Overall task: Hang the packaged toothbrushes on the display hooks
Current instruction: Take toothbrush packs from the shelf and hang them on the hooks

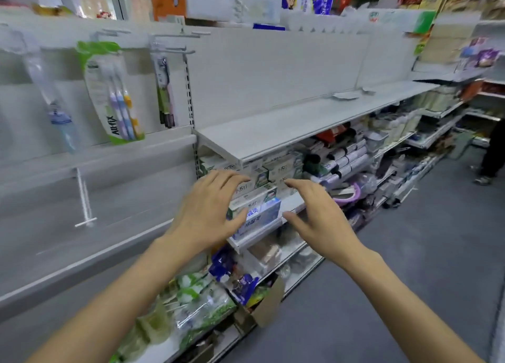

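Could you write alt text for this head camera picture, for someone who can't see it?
Two bare hands, left hand and right hand, reach empty and open toward toothpaste boxes on a shop shelf. Up left, three toothbrush packs hang on display hooks.

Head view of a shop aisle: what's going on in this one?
A person stands at a shelf wall with both hands out and holding nothing. The left hand and right hand hover, fingers spread, in front of stacked toothpaste boxes. Three toothbrush packs already hang on hooks up left: a clear pack, a green three-brush pack and a narrow dark pack. A lower hook is bare.
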The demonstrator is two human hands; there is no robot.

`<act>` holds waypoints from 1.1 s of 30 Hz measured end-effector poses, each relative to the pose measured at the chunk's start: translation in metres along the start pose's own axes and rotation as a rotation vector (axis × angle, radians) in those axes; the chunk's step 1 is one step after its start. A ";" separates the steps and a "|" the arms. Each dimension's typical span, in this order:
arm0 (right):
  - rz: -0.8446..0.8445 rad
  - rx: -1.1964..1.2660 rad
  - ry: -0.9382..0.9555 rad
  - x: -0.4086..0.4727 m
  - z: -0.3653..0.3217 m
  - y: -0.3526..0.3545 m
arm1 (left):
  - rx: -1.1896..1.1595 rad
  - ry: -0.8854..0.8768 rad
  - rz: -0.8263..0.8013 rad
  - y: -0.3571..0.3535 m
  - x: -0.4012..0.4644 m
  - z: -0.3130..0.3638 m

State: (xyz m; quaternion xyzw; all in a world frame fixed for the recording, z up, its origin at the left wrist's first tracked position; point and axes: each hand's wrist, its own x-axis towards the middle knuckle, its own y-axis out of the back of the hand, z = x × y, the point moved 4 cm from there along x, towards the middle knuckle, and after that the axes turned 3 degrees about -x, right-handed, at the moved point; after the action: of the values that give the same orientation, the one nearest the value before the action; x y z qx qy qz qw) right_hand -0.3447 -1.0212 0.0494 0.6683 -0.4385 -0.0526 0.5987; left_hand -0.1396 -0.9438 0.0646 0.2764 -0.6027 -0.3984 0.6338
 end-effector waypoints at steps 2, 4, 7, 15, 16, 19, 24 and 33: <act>-0.004 0.005 -0.025 -0.003 0.032 0.011 | -0.001 -0.004 -0.003 -0.017 0.019 0.020; -0.007 -0.002 -0.039 -0.004 0.061 0.021 | -0.005 -0.012 -0.023 -0.035 0.038 0.038; -0.008 -0.025 -0.050 -0.003 0.099 0.033 | -0.024 -0.023 -0.053 -0.058 0.065 0.059; -0.024 -0.057 -0.126 0.022 0.189 0.040 | -0.092 -0.042 -0.097 -0.125 0.141 0.082; -0.026 -0.061 -0.131 0.028 0.201 0.038 | -0.101 -0.047 -0.100 -0.136 0.152 0.082; -0.029 -0.064 -0.142 0.051 0.237 0.034 | -0.120 -0.064 -0.095 -0.167 0.189 0.080; -0.010 -0.129 -0.192 0.100 0.305 0.029 | -0.162 -0.111 -0.080 -0.222 0.269 0.073; 0.004 -0.162 -0.292 0.172 0.412 0.035 | -0.151 -0.149 -0.077 -0.289 0.404 0.074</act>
State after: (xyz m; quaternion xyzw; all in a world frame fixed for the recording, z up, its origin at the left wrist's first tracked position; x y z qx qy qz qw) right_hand -0.5028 -1.4400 0.0427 0.6022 -0.5166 -0.1830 0.5806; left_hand -0.2794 -1.4263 0.0535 0.2205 -0.6054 -0.4859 0.5905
